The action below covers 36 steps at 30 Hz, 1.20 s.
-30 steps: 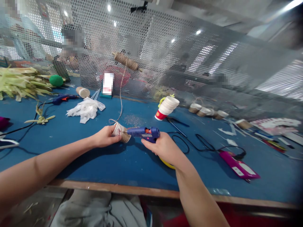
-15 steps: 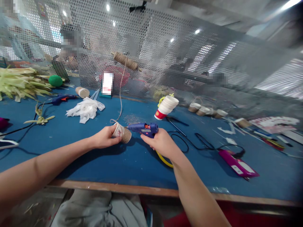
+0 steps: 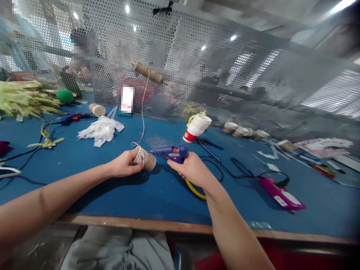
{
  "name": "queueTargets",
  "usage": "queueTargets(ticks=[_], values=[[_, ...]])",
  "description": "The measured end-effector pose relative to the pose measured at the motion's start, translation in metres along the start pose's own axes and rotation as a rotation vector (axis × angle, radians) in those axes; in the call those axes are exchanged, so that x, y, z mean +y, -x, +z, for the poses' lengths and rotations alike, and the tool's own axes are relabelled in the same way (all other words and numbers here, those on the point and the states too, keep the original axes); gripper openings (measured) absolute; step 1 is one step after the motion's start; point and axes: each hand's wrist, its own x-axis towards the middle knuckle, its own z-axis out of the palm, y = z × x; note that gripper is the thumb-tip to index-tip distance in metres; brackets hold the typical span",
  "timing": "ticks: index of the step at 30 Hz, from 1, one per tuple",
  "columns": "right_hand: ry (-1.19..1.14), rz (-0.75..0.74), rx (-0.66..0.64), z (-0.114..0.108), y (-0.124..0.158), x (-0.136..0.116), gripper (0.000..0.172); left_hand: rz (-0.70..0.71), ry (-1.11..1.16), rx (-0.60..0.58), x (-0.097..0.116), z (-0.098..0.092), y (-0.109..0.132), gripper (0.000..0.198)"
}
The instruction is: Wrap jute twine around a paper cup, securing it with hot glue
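A paper cup (image 3: 149, 162), partly wrapped in brown twine, lies tilted in my left hand (image 3: 125, 164), whose fingers and thumb close around its white, unwrapped part. My right hand (image 3: 192, 168) grips a blue hot glue gun (image 3: 170, 153) with a small red light showing. Its nozzle points left and is at the cup's upper side; whether it touches cannot be made out. A strand of twine (image 3: 143, 116) runs from the cup up to a twine spool (image 3: 148, 72) hanging at the mesh screen.
Stacked paper cups (image 3: 197, 127) stand beyond the glue gun. A purple power strip (image 3: 282, 194) and black cables lie right. Crumpled white plastic (image 3: 101, 130), a second glue gun (image 3: 73, 117) and corn husks (image 3: 25, 98) are left. A perforated metal screen (image 3: 180, 48) borders the blue table's back.
The view shifts very slightly. Both hands, the cup and the glue gun hold nearly the same positions.
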Motion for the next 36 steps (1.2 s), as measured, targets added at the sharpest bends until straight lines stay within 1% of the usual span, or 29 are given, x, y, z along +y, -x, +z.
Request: queueTargets(ticks=[5,10,15,18,19,21,22,24,27,30,32,34,36], values=[[-0.002,0.002,-0.030,-0.002,0.000,0.002,0.024,-0.013,-0.003,-0.005,0.000,0.000,0.000,0.020],[-0.021,0.003,-0.037,-0.002,0.001,0.001,0.023,-0.011,0.000,-0.007,-0.002,0.001,0.000,0.020],[-0.019,0.031,-0.059,-0.008,0.002,-0.002,0.024,-0.005,-0.025,0.007,-0.001,0.001,0.000,0.020],[-0.152,-0.001,-0.048,-0.011,-0.009,0.005,0.018,-0.014,-0.068,0.013,0.001,0.001,0.000,0.019],[-0.223,-0.014,-0.030,-0.012,-0.016,0.009,0.015,-0.008,-0.075,0.015,0.001,0.002,0.000,0.018],[-0.311,-0.004,0.044,-0.012,-0.034,0.019,0.015,0.011,-0.072,0.016,0.003,0.002,0.000,0.018],[-0.289,0.029,0.102,-0.012,-0.044,0.024,0.014,0.017,-0.065,0.016,0.003,0.002,0.000,0.019],[-0.099,0.163,0.195,-0.010,-0.064,0.034,0.018,0.024,-0.064,0.015,0.005,0.003,0.000,0.019],[-0.010,0.236,0.207,-0.005,-0.087,0.049,0.025,0.030,-0.083,0.022,0.008,0.003,0.001,0.018],[0.070,0.277,0.200,-0.002,-0.099,0.057,0.029,0.049,-0.122,0.029,0.010,0.003,0.001,0.017],[0.141,0.277,0.216,-0.002,-0.101,0.056,0.024,0.086,-0.160,0.026,0.011,0.003,0.001,0.013],[0.207,0.243,0.267,-0.002,-0.098,0.047,0.018,0.132,-0.187,0.017,0.012,0.003,0.000,0.011],[0.231,0.142,0.272,0.001,-0.090,0.032,0.018,0.164,-0.197,0.003,0.013,0.003,0.001,0.010]])
